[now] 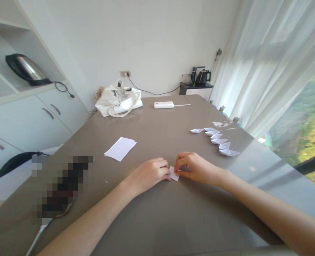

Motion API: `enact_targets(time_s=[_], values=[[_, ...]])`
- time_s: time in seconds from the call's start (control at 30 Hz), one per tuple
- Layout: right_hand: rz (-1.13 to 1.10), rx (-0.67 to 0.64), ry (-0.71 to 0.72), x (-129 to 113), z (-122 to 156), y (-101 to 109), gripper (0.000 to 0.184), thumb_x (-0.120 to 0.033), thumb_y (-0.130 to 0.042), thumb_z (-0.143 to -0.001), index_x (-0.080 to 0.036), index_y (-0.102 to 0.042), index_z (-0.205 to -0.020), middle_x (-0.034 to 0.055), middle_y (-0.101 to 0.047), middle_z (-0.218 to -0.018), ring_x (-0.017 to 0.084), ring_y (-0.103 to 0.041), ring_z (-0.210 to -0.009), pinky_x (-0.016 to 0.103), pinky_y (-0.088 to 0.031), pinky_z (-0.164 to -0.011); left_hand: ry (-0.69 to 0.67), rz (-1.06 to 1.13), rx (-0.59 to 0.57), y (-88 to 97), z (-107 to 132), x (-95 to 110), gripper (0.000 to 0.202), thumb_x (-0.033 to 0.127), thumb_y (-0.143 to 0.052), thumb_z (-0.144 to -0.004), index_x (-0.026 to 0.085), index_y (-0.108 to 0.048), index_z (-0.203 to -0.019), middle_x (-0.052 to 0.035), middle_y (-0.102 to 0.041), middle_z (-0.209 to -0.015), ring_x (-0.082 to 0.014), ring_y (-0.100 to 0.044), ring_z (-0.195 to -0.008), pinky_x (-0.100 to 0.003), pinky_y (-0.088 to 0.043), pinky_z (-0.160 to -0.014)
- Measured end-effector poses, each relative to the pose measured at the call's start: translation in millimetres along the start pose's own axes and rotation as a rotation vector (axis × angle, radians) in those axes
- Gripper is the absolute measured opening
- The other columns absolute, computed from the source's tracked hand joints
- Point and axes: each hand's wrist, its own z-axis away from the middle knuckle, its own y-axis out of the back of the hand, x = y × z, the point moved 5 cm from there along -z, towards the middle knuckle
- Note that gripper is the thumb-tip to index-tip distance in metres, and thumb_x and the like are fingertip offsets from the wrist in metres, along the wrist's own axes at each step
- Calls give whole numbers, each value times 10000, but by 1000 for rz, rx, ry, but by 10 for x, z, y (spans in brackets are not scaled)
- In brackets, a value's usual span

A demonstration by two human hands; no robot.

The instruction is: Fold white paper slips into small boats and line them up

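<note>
A small folded piece of white paper [174, 174] lies on the brown table between my two hands. My left hand [154, 171] rests on the table with its fingers closed together at the paper's left edge. From the right, my right hand [191, 167] pinches the same paper between thumb and fingertips. To the left lies a short stack of white paper sheets [120, 148]. Folded white paper boats [228, 152] stand in a slanting row on the right.
A white handbag [120, 99] and a white power bank [163, 105] with a short cable sit at the far end. Paper scraps [221, 124] lie near the right edge. At left is a blurred-out dark object [64, 188] with a cable.
</note>
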Motion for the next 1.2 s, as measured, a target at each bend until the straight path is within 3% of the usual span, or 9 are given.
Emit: enact_targets(time_s=[0.1, 0.2, 0.8, 1.03, 1.2], values=[[3, -87, 148, -67, 3, 2, 130, -111, -577, -823, -160, -697, -824, 41, -678, -814, 150, -592, -805, 231, -427, -739, -41, -81, -4, -33, -1, 15, 264, 271, -447, -924, 132, -654, -838, -55, -630, -840, -172, -584, -836, -273, -459, -752], [-4, -141, 206, -75, 11, 4, 119, -139, -588, -837, -166, -700, -869, 40, -702, -849, 157, -604, -828, 245, -434, -769, -73, -152, -8, -70, 1, 24, 264, 254, -429, -932, 132, -647, -844, -60, -627, -842, -181, -583, -841, -288, -465, -756], [-71, -135, 245, 47, -12, 14, 162, -212, -566, -872, -165, -721, -877, 58, -720, -836, 154, -622, -818, 246, -454, -754, -41, -181, -67, -69, -12, 64, 257, 212, -389, -935, 126, -620, -860, -71, -622, -841, -188, -590, -821, -293, -465, -751], [-61, -111, 197, 65, -21, 19, 158, -195, -558, -871, -150, -709, -875, 56, -715, -837, 151, -620, -805, 231, -453, -740, 110, 70, -37, -11, -4, 9, 199, 296, -500, -896, 147, -623, -850, -50, -618, -855, -165, -587, -823, -248, -448, -736], [-49, -77, 128, 79, -28, 15, 156, -177, -552, -863, -151, -704, -889, 59, -704, -844, 148, -627, -773, 227, -449, -712, 236, 175, -1, -33, -3, -45, 176, 246, -501, -891, 150, -620, -805, -29, -607, -796, -137, -575, -746, -220, -424, -673]])
